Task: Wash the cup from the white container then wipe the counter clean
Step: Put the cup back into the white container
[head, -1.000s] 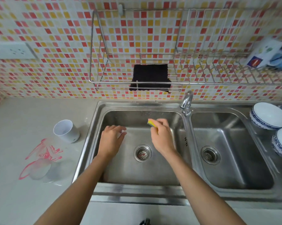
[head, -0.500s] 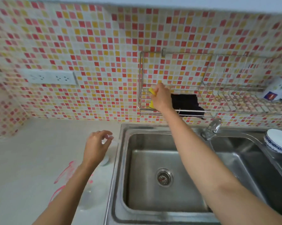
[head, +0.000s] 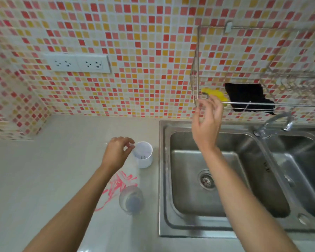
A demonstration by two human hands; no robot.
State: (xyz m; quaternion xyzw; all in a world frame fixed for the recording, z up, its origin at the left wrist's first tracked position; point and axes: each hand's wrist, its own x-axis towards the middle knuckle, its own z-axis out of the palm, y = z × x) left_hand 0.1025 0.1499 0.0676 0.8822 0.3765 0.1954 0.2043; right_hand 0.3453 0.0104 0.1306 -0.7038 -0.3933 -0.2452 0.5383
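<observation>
The white container stands upright on the counter, just left of the sink. My left hand hovers at its left rim with thumb and fingertips pinched together; I cannot tell whether anything small is between them. A clear glass cup stands on the counter nearer to me, beside red scribble marks. My right hand is raised in front of the wire wall rack, fingers spread and holding nothing. The yellow sponge lies in the rack just above those fingers.
A black cloth hangs over the rack to the right of the sponge. The double steel sink with its tap fills the right side. A socket strip sits on the mosaic wall.
The view swung left from the sink to the counter. My right hand carried the sponge up from the basin, let go of it in the rack and dropped back. My left hand reached the white container.
</observation>
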